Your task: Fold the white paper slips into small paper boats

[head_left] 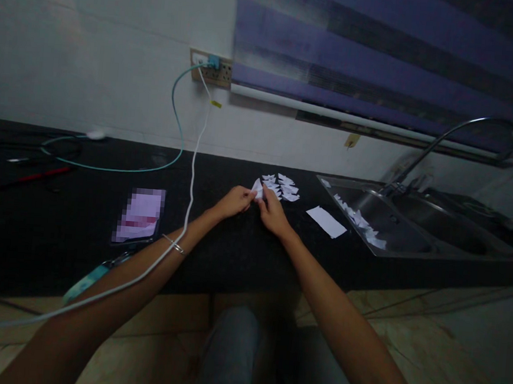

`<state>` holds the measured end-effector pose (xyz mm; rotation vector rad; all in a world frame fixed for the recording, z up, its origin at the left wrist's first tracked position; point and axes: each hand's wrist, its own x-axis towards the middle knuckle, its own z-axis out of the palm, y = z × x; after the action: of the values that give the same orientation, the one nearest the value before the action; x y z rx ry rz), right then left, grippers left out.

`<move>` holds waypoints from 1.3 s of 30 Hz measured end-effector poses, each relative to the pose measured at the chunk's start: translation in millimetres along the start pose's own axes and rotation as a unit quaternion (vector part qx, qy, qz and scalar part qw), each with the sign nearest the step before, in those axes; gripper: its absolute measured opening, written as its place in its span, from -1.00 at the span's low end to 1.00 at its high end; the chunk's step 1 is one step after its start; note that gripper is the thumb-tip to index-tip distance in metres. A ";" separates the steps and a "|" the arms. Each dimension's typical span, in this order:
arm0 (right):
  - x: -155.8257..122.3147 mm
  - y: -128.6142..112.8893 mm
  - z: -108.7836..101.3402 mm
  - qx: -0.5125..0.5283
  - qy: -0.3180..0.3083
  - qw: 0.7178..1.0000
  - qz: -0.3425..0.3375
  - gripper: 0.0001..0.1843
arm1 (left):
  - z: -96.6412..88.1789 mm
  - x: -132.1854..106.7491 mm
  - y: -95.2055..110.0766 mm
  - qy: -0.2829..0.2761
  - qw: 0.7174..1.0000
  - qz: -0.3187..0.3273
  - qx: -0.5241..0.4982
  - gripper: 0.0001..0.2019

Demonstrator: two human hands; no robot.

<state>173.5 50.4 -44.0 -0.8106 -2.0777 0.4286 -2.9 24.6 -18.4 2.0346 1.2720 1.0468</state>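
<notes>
Folded paper [257,186] is pinched by left hand [237,201] and right hand [273,212], at the black counter [234,246] just beside the paper pieces [288,189]; I'd line up edges, hold lightly, then press creases firmly.

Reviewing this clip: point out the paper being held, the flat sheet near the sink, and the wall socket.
Held paper [257,187]: head view, its visible face.
Flat sheet [326,222]: head view, its middle.
Wall socket [217,75]: head view, its panel.
</notes>
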 end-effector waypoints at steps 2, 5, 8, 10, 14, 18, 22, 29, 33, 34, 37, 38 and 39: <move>0.1 3.4 2.5 -0.016 0.000 1.000 -0.002 -0.42 | 1.1 0.8 -1.3 0.018 1.000 -0.004 0.019 -0.46; -0.5 7.4 5.5 -0.036 -0.003 0.999 -0.011 -0.45 | 3.1 2.1 -3.4 0.043 0.998 -0.007 0.044 -0.49; -2.7 8.9 8.0 -0.051 -0.009 0.998 -0.017 -0.41 | 4.1 2.2 -3.2 0.056 0.997 -0.014 0.051 -0.51; -4.6 7.7 8.8 -0.056 -0.015 0.998 -0.020 -0.37 | 3.7 1.8 -1.5 0.052 0.997 -0.020 0.046 -0.52; -6.9 0.3 6.4 -0.059 -0.021 0.998 -0.033 -0.36 | 2.4 1.1 1.2 0.045 0.998 -0.025 0.034 -0.52; -6.7 -9.0 1.5 -0.071 0.013 0.997 -0.032 -0.42 | 3.0 1.8 -0.7 0.052 0.998 -0.018 0.039 -0.51; -6.9 -16.0 1.7 -0.081 0.015 0.996 -0.031 -0.42 | 4.1 2.4 -2.5 0.058 0.998 -0.019 0.033 -0.51; -9.9 -26.6 3.1 -0.089 0.006 0.995 -0.035 -0.36 | 5.0 3.1 -3.7 0.063 0.997 -0.017 0.049 -0.46; -8.8 -32.0 -3.4 -0.091 0.046 0.994 -0.029 -0.48 | 4.8 4.3 -8.7 0.058 0.998 -0.004 0.033 -0.46; -8.4 -32.9 -4.6 -0.092 0.052 0.994 -0.030 -0.51 | 4.7 4.6 -9.6 0.059 0.998 -0.005 0.030 -0.47; -7.4 -33.9 -5.2 -0.092 0.045 0.994 -0.037 -0.54 | 4.8 4.6 -9.6 0.064 0.998 -0.017 0.021 -0.49; -7.1 -33.8 -4.6 -0.091 0.043 0.994 -0.036 -0.53 | 4.8 4.3 -8.7 0.063 0.998 -0.017 0.022 -0.49; -7.0 -33.5 -4.0 -0.091 0.045 0.994 -0.032 -0.51 | 4.8 3.9 -7.5 0.061 0.998 -0.016 0.026 -0.49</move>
<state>166.6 21.2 -27.2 -0.8509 -2.0730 0.1647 -1.7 31.3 -25.5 2.0088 1.4025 1.1496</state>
